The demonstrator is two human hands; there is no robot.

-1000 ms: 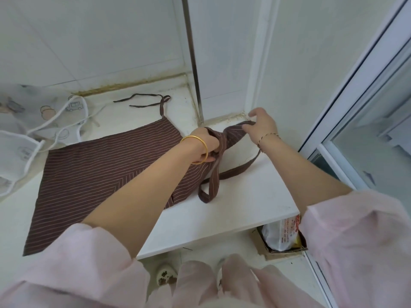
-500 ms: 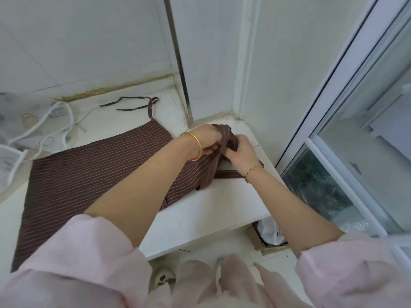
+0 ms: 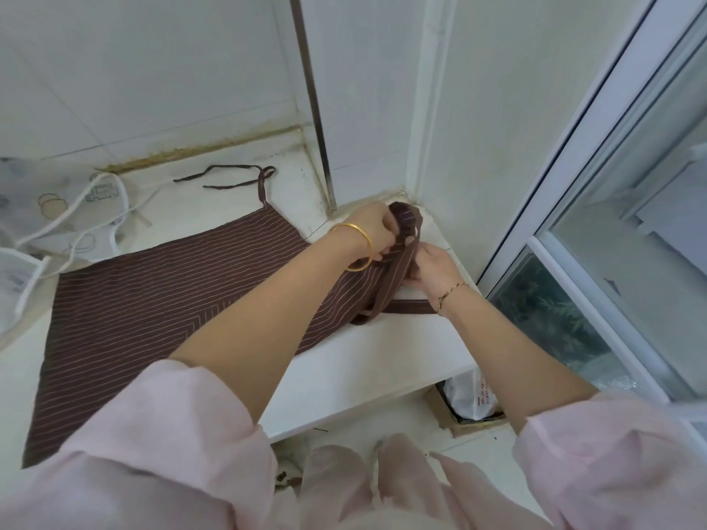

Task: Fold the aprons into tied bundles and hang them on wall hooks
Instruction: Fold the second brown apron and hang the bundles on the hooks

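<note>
Hands are the main change in the head view, the only one given. A second ago the right hand was stretched toward the wall corner, drawing the neck strap out and away from the left hand. Half a second ago it had come back in. Now the two hands sit close together at the top end of the brown striped apron, near the corner.

The left hand's fingers are curled round the gathered top of the cloth, which is lifted a little off the white counter. The right hand, just below and beside it, grips the strap with curled fingers. How the fingertips lie on the band is hidden by the cloth.

The slack loop of strap that lay well out on the counter is now shorter and drawn in under the hands. That suggests the strap is being wound or knotted round the bunched end.

The rest of the apron has not moved. Its body lies flat on the counter to the left, and the thin waist tie trails loose toward the back wall. A pale printed apron with white cords lies at the far left.

By this reading the bundle is barely begun: the body is not yet folded, and no wall hook is in view.
</note>
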